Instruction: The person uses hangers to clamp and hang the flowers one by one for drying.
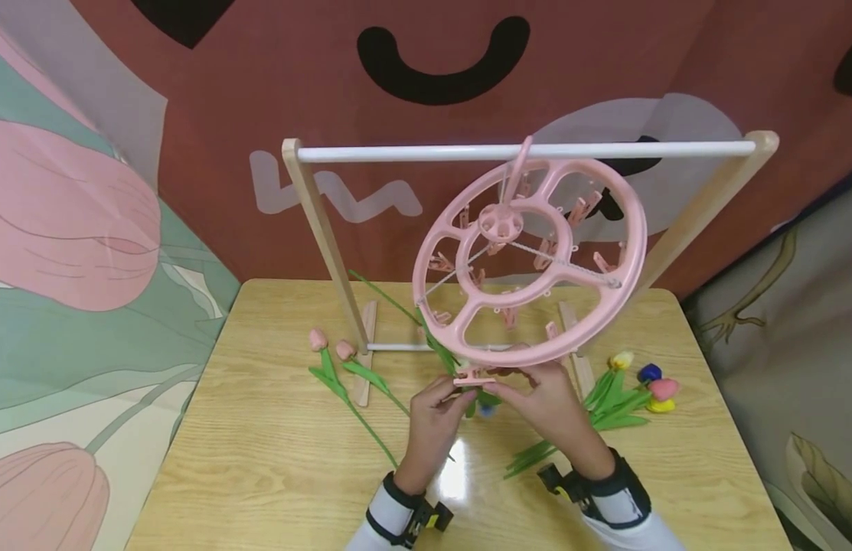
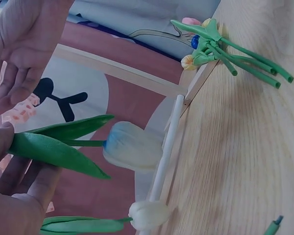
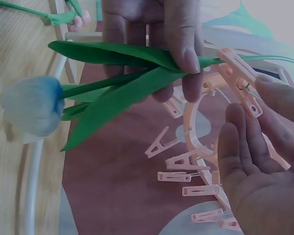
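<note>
- Twelve o'clock being the far side of my head view, I have the pink round clip hanger (image 1: 525, 357) hooked over the white rod (image 1: 398, 154) at one o'clock, presumably so its clothespins dangle within reach.
- The left hand (image 1: 432, 428) pinches the stem of a white-and-blue tulip (image 3: 32, 106), thumb and finger closed to the stem's thickness, other fingers behind the leaves; I judge this grip steadies the stem against the pin.
- The right hand (image 1: 550, 402) has thumb and fingers closed around a pink clothespin (image 3: 240, 83) at the hanger's seven o'clock, probably squeezing it to part its jaws. I can't tell whether they bite the stem.
- That tulip sits below the rim, between the hands. In my right wrist view its bloom points to nine o'clock, stem to three: a closed, pale cup, washed blue at the base, with broad, pointed green leaves.
- A second white tulip (image 2: 148, 215) shows at six o'clock in my left wrist view; what holds it I can't see.
- Two pink tulips (image 1: 318, 339) lie on the table (image 1: 260, 428) at eight o'clock, and a mixed tulip bundle (image 1: 615, 402) at four, seemingly kept clear of the hands.
</note>
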`<state>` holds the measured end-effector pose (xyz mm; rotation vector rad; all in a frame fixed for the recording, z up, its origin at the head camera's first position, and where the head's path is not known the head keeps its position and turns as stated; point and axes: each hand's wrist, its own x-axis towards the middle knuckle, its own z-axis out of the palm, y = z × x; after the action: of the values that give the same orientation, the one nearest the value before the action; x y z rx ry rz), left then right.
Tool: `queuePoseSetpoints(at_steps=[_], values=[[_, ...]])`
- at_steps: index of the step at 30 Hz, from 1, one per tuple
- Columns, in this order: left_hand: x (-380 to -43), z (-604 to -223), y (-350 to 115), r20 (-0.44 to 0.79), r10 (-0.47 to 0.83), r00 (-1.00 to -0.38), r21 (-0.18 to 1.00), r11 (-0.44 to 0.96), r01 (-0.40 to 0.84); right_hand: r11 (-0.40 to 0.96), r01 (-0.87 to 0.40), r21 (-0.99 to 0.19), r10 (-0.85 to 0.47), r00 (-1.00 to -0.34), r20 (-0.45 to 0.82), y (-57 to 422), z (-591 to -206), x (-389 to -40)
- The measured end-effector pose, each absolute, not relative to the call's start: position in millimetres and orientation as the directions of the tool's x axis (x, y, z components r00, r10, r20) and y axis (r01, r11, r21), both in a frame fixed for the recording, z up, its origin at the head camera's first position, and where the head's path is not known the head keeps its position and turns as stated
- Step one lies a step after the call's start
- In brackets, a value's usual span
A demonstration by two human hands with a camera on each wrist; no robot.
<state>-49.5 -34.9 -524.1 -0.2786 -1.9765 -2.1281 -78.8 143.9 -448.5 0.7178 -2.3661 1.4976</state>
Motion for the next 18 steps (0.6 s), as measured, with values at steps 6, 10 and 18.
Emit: queuePoseSetpoints(at_steps=[6,10,18], values=[[-51.3,-523.2,-40.2,0.286,-0.048,-0.957,0.953,-0.091,0.29,0.32,-0.52,-0.792,-0.316,-0.846,0.428,146.9,-452.8,-74.2],[-53.2,-521.8,-44.7,0.313,-0.062,-0.948,0.943,-0.101,0.318,0.328,-0.473,-0.818,-0.329,-0.869,0.37,152.1,-456.1,-70.7],[-56.1,-519.0,-49.8,0.293,-0.05,-0.955,0.943,-0.15,0.297,0.335,-0.427,-0.84,-0.383,-0.876,0.293,165.1,-468.2,-66.7]])
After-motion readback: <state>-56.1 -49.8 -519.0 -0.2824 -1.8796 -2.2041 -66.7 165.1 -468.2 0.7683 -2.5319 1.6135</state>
